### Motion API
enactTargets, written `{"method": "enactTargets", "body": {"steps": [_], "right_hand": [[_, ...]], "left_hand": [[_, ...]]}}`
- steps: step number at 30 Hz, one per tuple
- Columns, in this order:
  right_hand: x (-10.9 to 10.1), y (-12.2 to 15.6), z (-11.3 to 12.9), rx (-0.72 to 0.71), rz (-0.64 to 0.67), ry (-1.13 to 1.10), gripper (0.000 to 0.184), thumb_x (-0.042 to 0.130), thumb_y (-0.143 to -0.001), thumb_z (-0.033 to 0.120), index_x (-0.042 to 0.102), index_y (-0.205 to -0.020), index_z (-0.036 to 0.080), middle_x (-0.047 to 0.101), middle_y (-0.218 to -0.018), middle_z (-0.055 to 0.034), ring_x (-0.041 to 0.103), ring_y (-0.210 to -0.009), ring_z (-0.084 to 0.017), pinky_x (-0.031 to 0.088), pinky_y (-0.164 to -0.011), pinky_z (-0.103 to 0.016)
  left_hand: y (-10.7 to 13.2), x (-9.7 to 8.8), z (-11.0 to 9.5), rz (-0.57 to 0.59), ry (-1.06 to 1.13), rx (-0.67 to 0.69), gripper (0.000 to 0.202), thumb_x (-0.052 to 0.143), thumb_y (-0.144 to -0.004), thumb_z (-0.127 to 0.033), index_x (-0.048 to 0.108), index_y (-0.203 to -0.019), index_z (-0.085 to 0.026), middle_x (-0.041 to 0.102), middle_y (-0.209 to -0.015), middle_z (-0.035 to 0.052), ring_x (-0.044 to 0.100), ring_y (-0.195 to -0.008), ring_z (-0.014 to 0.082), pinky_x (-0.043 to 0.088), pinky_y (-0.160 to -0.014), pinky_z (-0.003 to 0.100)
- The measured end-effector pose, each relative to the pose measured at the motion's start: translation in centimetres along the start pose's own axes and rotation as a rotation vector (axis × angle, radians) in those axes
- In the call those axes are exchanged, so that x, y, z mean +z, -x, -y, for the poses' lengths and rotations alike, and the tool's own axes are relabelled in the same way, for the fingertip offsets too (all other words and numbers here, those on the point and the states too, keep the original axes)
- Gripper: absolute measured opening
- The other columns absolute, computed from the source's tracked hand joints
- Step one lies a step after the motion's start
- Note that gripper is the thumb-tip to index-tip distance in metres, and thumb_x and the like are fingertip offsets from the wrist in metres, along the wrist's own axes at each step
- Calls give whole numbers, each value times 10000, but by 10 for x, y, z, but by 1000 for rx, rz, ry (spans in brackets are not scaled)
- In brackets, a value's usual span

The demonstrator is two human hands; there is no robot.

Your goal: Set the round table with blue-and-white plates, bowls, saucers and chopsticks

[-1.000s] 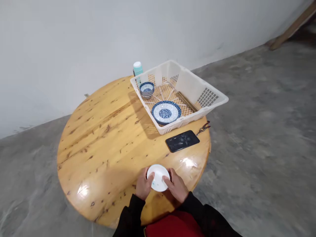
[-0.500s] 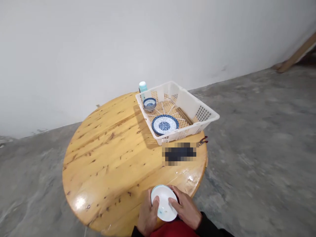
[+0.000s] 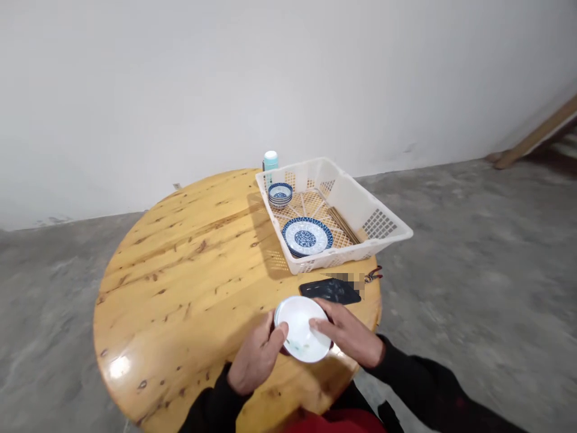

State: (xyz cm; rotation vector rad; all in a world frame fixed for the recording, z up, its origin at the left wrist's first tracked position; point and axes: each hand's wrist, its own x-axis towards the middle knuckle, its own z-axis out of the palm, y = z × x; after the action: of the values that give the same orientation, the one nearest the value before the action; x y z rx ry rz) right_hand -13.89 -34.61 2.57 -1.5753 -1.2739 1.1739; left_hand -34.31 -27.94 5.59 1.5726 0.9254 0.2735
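Between my two hands I hold a white bowl [image 3: 305, 331] above the near part of the wooden table, its inside tilted toward me. My left hand [image 3: 259, 352] grips the left side, thumb over the rim. My right hand [image 3: 349, 331] grips the right side, its thumb reaching into the bowl. The fingers under the bowl are hidden. Just beyond the bowl lies a flat dark object [image 3: 331, 290], partly blurred out.
A white plastic basket [image 3: 374, 195] stands on the round table [image 3: 180, 288]. It contains stacked blue-patterned bowls [image 3: 280, 195], patterned plates [image 3: 307, 236] and chopsticks [image 3: 345, 225]. A light-blue bottle [image 3: 270, 161] stands behind it. Red-handled pliers [image 3: 373, 275] lie at the right edge.
Both hands have lifted the bowl forward, away from my body, toward the dark object. The camera view has shifted slightly. The basket's contents look the same.
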Motion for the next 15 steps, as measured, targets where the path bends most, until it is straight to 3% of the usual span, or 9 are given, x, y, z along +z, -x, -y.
{"method": "enactTargets", "body": {"steps": [3,6,10,15], "right_hand": [[-50,-36,31,7,95,-6,421,546,-746,436,642,-1037,147,671,-819,-57,620,-687,-202,502,-556,-285],[-101,-76,47,-7,154,7,387,574,-720,420,638,-984,144,634,-758,-41,592,-641,-186,472,-504,-263],[-168,-131,43,29,213,-22,360,577,-711,397,637,-956,141,620,-736,-32,572,-603,-175,455,-477,-260],[-239,-201,20,99,207,-27,247,590,-687,288,648,-871,132,655,-737,-40,579,-649,-170,451,-552,-255]], "left_hand": [[-33,-8,-42,-17,73,16,479,518,-928,-523,616,-1221,-157,695,-1078,100,625,-922,227,527,-834,341],[-74,-6,-82,-8,188,15,506,556,-921,-536,623,-1245,-154,683,-1100,103,626,-933,225,538,-839,353],[-145,11,-122,-45,322,-26,460,616,-890,-503,652,-1149,-125,672,-1030,100,630,-919,210,553,-834,347],[-245,39,-137,-136,476,-109,320,678,-809,-357,645,-1026,-124,662,-916,75,636,-837,181,565,-753,317]]}}
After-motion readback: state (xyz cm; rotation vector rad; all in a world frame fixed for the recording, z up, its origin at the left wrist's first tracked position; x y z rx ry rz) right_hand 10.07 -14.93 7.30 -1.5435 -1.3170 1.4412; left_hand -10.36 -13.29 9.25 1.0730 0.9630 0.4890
